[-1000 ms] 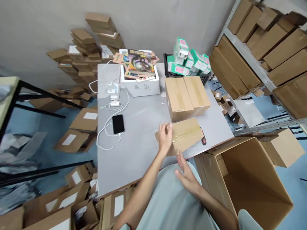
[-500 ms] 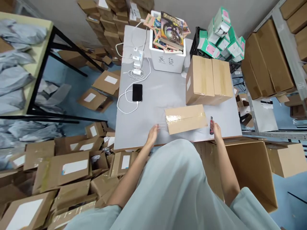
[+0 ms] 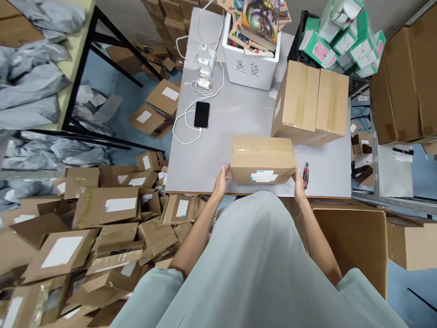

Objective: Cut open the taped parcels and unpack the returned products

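A small taped cardboard box with a white label on its near side sits at the front edge of the grey table. My left hand presses against its left end and my right hand against its right end, so both hands grip it between them. A red and black box cutter lies on the table just right of my right hand.
A larger sealed box stands behind the small one. A black phone on a white cable, chargers, a white bin of books and green cartons fill the back. Many parcels litter the floor left; an open carton stands right.
The small box was lying flat with my hands apart from it; now both hands clasp its ends and its labelled side faces me, closer to the table's front edge.
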A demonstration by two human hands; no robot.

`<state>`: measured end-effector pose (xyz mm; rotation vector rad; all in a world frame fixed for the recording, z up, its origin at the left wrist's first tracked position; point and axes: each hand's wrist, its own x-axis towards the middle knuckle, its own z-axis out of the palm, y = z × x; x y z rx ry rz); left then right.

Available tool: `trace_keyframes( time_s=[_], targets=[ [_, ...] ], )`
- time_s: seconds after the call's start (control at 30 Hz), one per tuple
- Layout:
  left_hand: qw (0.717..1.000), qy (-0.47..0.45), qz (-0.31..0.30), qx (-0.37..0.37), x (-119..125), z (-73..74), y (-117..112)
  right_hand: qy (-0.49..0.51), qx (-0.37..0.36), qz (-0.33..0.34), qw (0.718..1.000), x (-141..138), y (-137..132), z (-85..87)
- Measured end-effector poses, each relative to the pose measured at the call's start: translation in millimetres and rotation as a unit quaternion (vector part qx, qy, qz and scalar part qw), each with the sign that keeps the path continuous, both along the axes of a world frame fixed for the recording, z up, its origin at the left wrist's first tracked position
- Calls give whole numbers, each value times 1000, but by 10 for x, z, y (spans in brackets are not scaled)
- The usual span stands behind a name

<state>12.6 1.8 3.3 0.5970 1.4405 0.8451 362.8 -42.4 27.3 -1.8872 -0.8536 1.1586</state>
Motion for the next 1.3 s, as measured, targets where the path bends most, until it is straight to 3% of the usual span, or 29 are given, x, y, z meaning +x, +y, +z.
trace_keyframes(
  time_s=[0.2, 0.43, 0.53, 0.63, 0.73, 0.9, 1.03, 1.3],
  targets=[
    [998, 28, 40, 36, -110, 134, -39, 45, 25, 56, 997, -17, 6, 218],
    [998, 44, 42, 14, -49, 22, 76, 40, 22, 77, 996, -77, 274, 187],
    [998, 47, 42, 10, -48, -22, 117, 43, 28, 84, 995, -41, 354, 142],
    [998, 43, 42, -3, -88, -51, 99, 66, -5, 43, 997, 51, 333, 26],
    [998, 42, 44, -30, -152, -92, 14, 69, -43, -5, 997, 153, 199, -137],
    [996, 42, 38, -75, -210, -168, -179, 86, -90, -24, 992, 193, -96, -339],
    [997, 34, 23, -69, -154, -187, -265, 117, -92, -9, 989, 130, -203, -383],
    [996, 68, 16, -51, -24, -209, -279, 127, -72, 24, 989, -45, -151, -337]
  ],
)
